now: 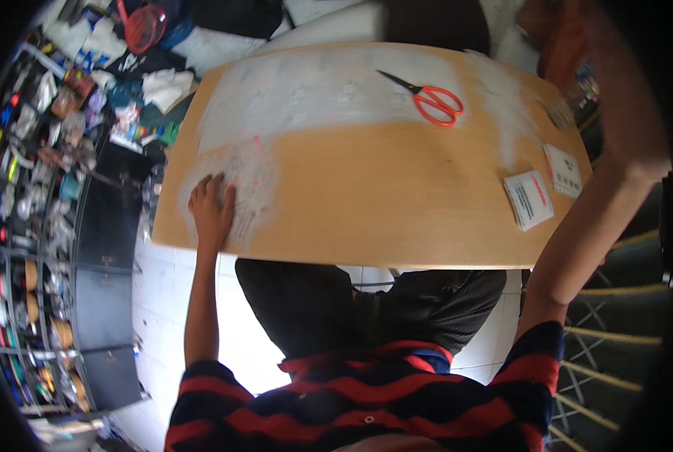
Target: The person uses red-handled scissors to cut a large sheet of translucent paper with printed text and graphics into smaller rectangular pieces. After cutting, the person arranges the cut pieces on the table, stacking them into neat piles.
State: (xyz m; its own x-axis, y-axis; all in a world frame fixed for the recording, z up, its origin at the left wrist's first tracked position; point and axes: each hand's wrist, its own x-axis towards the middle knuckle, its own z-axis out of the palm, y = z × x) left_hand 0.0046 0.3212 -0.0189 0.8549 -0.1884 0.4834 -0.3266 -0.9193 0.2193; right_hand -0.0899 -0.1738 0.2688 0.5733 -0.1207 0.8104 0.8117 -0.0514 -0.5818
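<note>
My left hand (213, 209) rests on the left front part of the wooden table (366, 196), fingers spread, over a pale patch (250, 188) with grey scribbles and small red marks. It holds nothing that I can see. On the far right, my right arm is raised, and my right hand (619, 98) is dark and blurred close to the view's upper right rim; its fingers cannot be made out. Near that forearm lie a stack of white printed cards (528, 200) and a second white card stack (563, 170). Scissors (434, 104) with orange handles and black blades lie farther back.
A long whitish area (306, 90) covers the table's far side. A small, clear round object (559, 114) sits at the right edge. Crowded shelves (28, 248) and black cabinets (107, 301) stand at left; a red mesh strainer (145, 29) is at the back left.
</note>
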